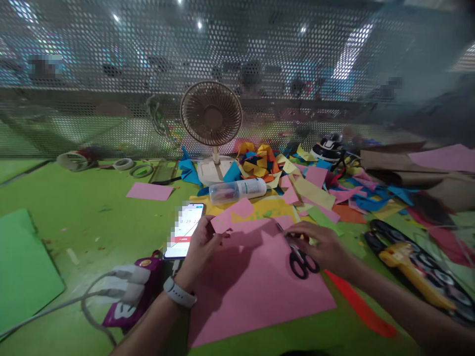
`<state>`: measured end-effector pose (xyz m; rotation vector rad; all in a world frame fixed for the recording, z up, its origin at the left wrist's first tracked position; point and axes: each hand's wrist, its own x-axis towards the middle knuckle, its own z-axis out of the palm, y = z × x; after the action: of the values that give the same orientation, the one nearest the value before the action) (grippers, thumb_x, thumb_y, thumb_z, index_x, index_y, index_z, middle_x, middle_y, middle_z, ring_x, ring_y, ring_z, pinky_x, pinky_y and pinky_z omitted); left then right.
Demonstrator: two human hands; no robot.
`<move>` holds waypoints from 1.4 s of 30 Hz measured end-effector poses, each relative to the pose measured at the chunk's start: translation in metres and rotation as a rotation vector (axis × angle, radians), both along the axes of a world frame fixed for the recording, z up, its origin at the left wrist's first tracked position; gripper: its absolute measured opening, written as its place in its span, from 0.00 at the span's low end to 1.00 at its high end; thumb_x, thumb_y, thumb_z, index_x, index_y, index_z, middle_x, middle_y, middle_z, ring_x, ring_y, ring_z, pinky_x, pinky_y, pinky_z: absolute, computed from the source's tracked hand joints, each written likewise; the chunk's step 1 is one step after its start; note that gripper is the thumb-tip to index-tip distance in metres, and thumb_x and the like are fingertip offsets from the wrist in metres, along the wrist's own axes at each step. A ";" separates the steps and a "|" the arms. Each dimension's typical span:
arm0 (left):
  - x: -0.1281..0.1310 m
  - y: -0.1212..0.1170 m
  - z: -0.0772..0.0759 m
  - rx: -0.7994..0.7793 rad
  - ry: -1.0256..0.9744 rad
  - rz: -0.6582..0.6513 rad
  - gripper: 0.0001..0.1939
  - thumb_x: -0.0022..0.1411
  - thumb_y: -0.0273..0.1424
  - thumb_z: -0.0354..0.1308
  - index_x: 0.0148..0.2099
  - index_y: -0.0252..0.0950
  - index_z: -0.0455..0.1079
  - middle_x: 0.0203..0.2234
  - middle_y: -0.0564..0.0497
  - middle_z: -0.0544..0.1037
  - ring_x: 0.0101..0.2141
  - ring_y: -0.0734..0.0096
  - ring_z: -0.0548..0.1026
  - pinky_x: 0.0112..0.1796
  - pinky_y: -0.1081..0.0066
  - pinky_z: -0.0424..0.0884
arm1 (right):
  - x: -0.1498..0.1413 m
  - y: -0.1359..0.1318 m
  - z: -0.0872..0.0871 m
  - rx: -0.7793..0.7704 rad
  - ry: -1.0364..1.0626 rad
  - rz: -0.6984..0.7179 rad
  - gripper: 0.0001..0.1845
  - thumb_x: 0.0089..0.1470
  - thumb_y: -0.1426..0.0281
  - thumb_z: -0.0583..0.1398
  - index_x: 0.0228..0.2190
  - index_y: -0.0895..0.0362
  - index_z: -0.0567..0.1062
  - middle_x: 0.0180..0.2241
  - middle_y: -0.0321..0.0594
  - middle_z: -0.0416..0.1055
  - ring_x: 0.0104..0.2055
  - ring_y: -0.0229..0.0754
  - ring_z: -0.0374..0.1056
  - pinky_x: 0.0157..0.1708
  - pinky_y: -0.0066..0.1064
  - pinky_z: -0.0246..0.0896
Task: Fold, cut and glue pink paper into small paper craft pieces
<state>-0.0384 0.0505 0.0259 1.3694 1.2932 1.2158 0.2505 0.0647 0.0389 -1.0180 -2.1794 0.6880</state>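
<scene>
My left hand (203, 243), with a white watch on its wrist, is closed on a small pink piece of paper (232, 216) that sticks out past its fingers. Under both hands lies a large pink sheet of paper (256, 291). The curled fingers of my right hand (322, 243) are at the blades of a pair of black-handled scissors (299, 264), over the sheet's right part. The scissor loops point toward me and the tips point away. How firmly the fingers grip the blades is partly hidden.
A phone (185, 230) and a purple power strip with plugs (135, 291) are at left. Beyond the sheet are a clear bottle (237, 190), a fan (212, 116) and many paper scraps (315, 193). A yellow-and-black tool (415, 272) and a red strip (361, 306) lie at right.
</scene>
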 end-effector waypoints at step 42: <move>-0.003 0.001 -0.002 -0.038 -0.045 0.098 0.11 0.56 0.30 0.54 0.41 0.37 0.57 0.31 0.51 0.73 0.30 0.70 0.73 0.29 0.71 0.68 | -0.040 0.039 -0.001 -0.370 0.181 -0.191 0.15 0.50 0.59 0.61 0.37 0.54 0.78 0.36 0.40 0.77 0.36 0.45 0.73 0.34 0.35 0.70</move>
<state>-0.0412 0.0513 0.0242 1.2577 1.3581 1.2747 0.2104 0.1037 0.0379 -1.2757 -1.8095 1.0720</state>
